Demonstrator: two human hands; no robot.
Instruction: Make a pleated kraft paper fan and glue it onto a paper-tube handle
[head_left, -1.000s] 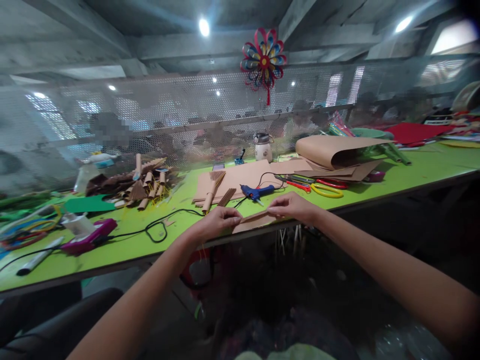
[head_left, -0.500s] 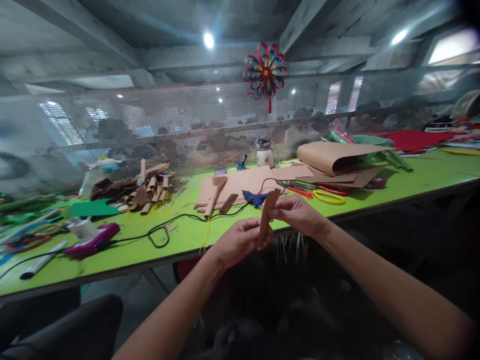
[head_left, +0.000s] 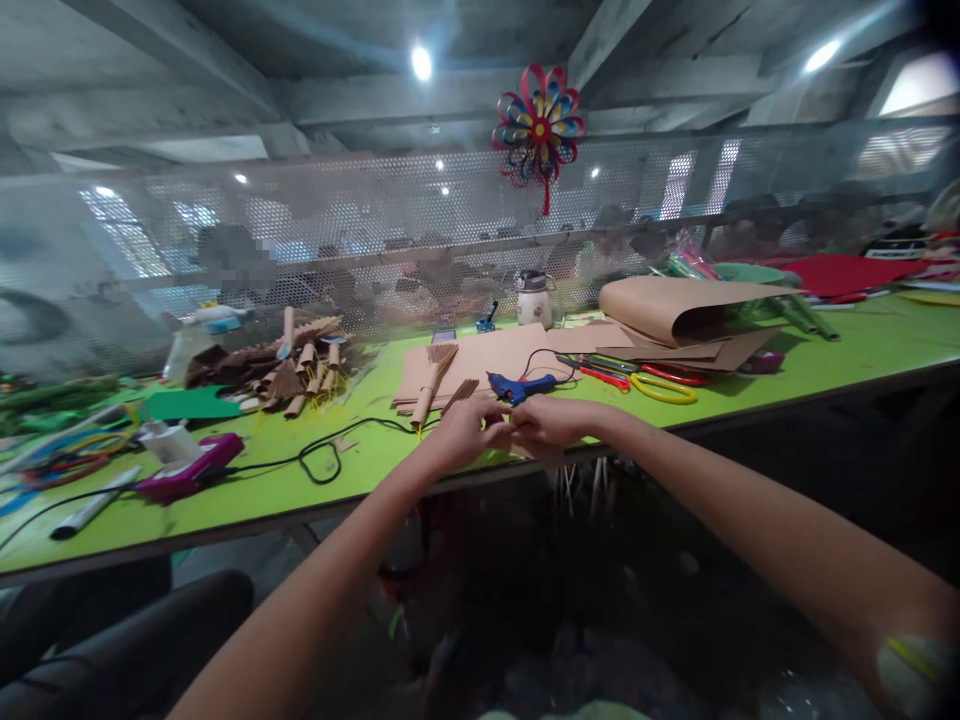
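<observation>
Your two hands meet on the near side of the blue glue gun, at the front edge of the green counter. The piece of brown paper is there too, just nearer to you than the glue gun; only a dark strip of it shows below your right hand, and the rest is hidden. Your right grip is narrow, its fingers bent and closed on that paper. Your left hand has curled fingers that meet the tips of the right; you cannot tell from this view whether its grip is closed or has paper in it.

To the left of the glue gun lies a folded paper fan on a rolled handle, and between the two a small pleated strip sticks out from behind your left hand. Flat brown sheets lie behind the glue gun. To its right are the yellow-handled scissors, with a big curled brown sheet beyond them. Behind the glue gun, past the sheets, stands a white jar with a dark lid. Well to its left are a heap of brown paper rolls and, nearer you, a purple power strip.
</observation>
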